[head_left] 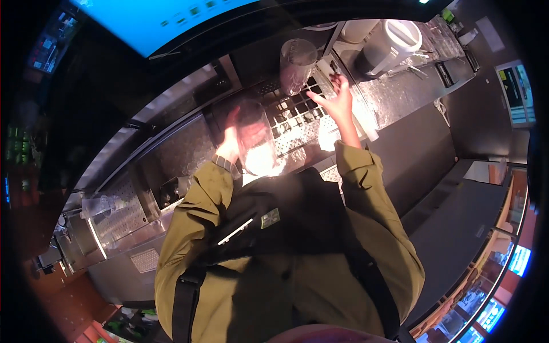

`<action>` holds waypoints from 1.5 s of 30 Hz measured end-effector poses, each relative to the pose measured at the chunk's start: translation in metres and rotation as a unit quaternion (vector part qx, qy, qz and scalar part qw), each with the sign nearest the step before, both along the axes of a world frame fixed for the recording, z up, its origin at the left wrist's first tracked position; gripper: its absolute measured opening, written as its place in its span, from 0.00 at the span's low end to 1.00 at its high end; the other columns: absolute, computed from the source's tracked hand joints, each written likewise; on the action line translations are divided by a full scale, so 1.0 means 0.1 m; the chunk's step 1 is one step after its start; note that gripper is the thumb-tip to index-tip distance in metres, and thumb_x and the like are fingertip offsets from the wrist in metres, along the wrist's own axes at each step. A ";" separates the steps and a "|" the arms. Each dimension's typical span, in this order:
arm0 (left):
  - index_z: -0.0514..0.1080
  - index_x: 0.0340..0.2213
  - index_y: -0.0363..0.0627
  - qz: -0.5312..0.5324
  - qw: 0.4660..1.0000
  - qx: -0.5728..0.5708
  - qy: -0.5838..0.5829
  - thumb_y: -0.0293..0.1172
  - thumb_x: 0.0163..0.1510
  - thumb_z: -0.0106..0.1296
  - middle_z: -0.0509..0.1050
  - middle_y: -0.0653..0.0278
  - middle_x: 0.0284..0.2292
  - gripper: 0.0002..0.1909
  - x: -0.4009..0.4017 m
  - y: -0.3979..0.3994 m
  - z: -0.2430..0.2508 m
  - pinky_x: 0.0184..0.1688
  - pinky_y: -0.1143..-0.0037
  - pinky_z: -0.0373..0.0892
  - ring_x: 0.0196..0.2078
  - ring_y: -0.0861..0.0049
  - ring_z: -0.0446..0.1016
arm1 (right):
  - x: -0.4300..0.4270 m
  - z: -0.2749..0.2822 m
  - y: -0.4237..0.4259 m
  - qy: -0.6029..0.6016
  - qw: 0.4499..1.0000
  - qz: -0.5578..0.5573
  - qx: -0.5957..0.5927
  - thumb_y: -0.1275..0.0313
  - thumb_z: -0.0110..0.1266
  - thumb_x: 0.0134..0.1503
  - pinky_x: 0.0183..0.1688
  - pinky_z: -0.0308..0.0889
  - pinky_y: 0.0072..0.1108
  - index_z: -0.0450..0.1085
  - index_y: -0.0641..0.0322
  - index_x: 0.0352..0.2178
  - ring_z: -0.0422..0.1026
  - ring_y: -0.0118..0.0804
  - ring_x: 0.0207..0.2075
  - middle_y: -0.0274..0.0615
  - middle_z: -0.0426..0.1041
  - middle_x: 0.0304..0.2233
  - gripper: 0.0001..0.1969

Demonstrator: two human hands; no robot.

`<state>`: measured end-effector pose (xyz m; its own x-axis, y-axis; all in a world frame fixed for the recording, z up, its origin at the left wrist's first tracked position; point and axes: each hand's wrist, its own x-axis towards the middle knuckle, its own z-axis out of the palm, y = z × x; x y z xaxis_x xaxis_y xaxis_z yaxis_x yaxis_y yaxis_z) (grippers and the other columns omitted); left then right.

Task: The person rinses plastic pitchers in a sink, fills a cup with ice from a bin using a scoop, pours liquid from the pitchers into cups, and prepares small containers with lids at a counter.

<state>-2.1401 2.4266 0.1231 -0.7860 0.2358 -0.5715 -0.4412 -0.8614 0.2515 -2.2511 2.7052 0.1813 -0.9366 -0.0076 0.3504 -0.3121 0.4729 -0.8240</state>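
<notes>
My left hand (230, 143) is wrapped around a tall clear plastic container (256, 148). Its fingers show through the wall, and bright light washes out the lower part. My right hand (339, 105) is raised over the counter with thumb and fingers apart, holding nothing that I can make out. Just left of it, a second tall clear container (297, 64) stands by a metal drain grid (296, 113). Whether the right fingertips touch a small dark item behind them is too blurred to tell.
A large insulated jug (388, 51) with a white lid stands on the steel counter (386, 100) at right. To the left lies a steel bin of what looks like ice (182, 148). A lit blue screen (150, 25) overhangs the far side. Scissors (441, 112) hang at the counter's right edge.
</notes>
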 end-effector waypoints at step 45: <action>0.58 0.48 0.39 0.029 0.736 -0.604 0.304 0.23 0.29 0.70 0.66 0.55 0.46 0.43 -0.20 0.14 1.17 0.52 0.72 0.64 0.51 0.69 0.64 | 0.45 0.07 0.07 -0.121 0.976 0.169 -0.069 0.59 0.75 0.24 0.48 0.67 0.30 0.57 0.66 0.51 0.72 0.45 0.46 0.54 0.71 0.43 0.51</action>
<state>-2.1602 2.4411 0.2402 -0.9717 -0.1998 0.1262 0.0991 0.1407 0.9851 -2.2066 2.7127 0.1878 -0.9444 -0.2979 0.1394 -0.2197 0.2558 -0.9414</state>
